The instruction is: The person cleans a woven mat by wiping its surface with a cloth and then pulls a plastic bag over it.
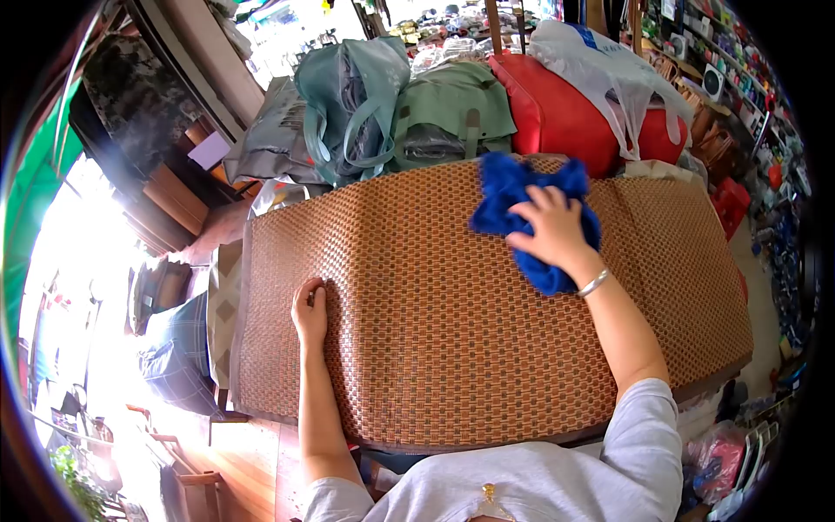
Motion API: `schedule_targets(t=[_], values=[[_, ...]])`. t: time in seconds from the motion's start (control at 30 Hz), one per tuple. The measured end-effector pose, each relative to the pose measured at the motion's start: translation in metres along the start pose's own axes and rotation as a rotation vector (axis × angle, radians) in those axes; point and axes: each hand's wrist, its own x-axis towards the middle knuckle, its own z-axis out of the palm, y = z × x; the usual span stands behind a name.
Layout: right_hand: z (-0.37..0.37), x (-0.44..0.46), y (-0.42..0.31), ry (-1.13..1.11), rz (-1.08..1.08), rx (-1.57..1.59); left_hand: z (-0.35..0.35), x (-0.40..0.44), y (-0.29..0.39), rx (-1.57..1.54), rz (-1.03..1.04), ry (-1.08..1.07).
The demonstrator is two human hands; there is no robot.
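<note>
A brown woven mat [435, 348] with a dark border is spread in front of me, with raised folds across it. On its far right part lies a bunched, fluffy blue cloth [544, 274]. My right hand [553, 228], with a silver bracelet at the wrist, bears down on the cloth, its fingers bent into the fabric and somewhat apart. My left hand [310, 306] rests on the left part of the mat with its fingers curled in; nothing shows in them.
Behind the mat stand a grey bag [277, 135], a teal bag [352, 104], a green bag [454, 109], a red bag [557, 109] and a white plastic bag [600, 70]. Chequered fabric [178, 352] lies at left. Crowded shelves [739, 65] line the right.
</note>
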Motion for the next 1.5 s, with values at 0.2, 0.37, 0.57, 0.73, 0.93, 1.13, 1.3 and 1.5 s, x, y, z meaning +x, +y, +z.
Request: schedule_targets(t=[0.2, 0.37, 0.57, 0.73, 0.93, 1.13, 1.3, 1.5], values=[[-0.014, -0.035, -0.008, 0.033, -0.044, -0.066, 0.003, 0.002, -0.008, -0.002, 0.046, 0.021], [-0.034, -0.084, -0.105, -0.263, -0.774, 0.274, -0.001, 0.001, 0.005, 0.032, -0.002, 0.005], [-0.014, -0.052, -0.078, -0.215, -0.638, 0.295, 0.002, 0.002, -0.005, 0.000, 0.010, 0.026], [-0.007, -0.016, 0.013, 0.020, -0.007, 0.046, 0.000, 0.000, 0.003, 0.022, -0.008, 0.021], [-0.020, -0.039, -0.005, -0.013, -0.063, -0.047, 0.003, 0.003, -0.005, -0.005, 0.008, 0.031], [-0.023, -0.080, -0.106, -0.271, -0.876, 0.344, 0.003, 0.001, 0.000, 0.012, -0.018, 0.046], [-0.012, -0.044, -0.078, -0.272, -0.669, 0.317, 0.004, 0.003, -0.013, -0.019, 0.013, 0.038], [-0.002, -0.016, 0.026, 0.052, 0.020, 0.014, 0.001, 0.001, -0.001, 0.043, 0.010, 0.041]])
